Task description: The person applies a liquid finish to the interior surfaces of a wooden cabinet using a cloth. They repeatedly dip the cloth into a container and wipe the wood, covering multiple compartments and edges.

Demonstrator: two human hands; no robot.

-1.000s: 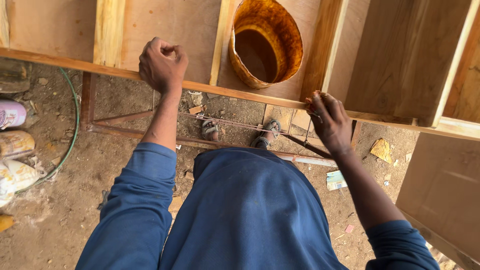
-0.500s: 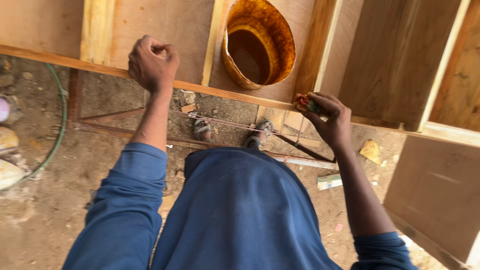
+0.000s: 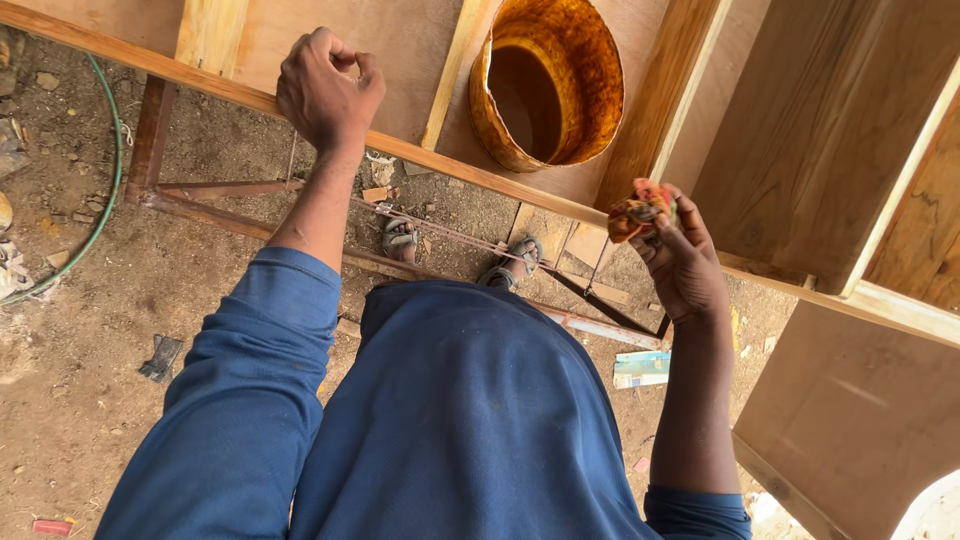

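Note:
My left hand [image 3: 325, 88] is closed in a fist around the near rail of a wooden frame [image 3: 200, 80]. My right hand [image 3: 680, 262] is lifted in front of the frame's edge and pinches a small crumpled orange-stained rag [image 3: 638, 212] between its fingertips. An open rusty orange-brown tin [image 3: 545, 85] with dark liquid inside stands on the plywood panel between two wooden slats, up and left of the rag. Both arms wear blue sleeves.
The frame rests on a metal stand [image 3: 250, 225] over a dirt floor. My sandalled feet [image 3: 400, 235] show beneath it. A green hose [image 3: 108, 190] curves at the left. Plywood panels [image 3: 850, 420] lie to the right, and scraps litter the ground.
My right hand has lifted off the frame's rail and turned up, showing the stained rag. My left hand has kept its grip on the rail.

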